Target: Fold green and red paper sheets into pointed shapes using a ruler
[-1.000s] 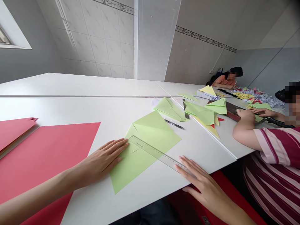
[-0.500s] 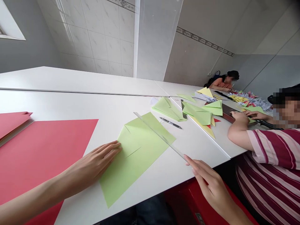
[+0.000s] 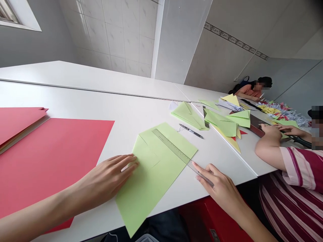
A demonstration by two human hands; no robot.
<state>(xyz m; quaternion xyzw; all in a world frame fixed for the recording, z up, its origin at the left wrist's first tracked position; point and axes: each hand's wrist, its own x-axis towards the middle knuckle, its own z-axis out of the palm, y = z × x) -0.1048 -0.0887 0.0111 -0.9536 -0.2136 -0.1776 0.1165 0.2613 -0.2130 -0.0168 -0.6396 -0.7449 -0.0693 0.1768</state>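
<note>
A light green sheet of paper lies on the white table, with short pencil-like lines on it and one corner reaching past the near edge. My left hand rests flat on the sheet's left side, its fingers stretched out. A clear ruler lies across the sheet's upper right part, markings visible. Between the thumb and fingers of my right hand is the ruler's near end, which sticks out beyond the paper. A black pen lies just past the sheet's right corner.
Large red sheets spread at left beside a red stack. Folded green papers lie beyond the pen. On the right, a co-worker in a striped shirt works with black-handled scissors; another person sits farther off.
The ruler has gone from tilted on its edge to lying flatter on the green sheet. My right hand's grip has shifted along it. The whole view has turned slightly.
</note>
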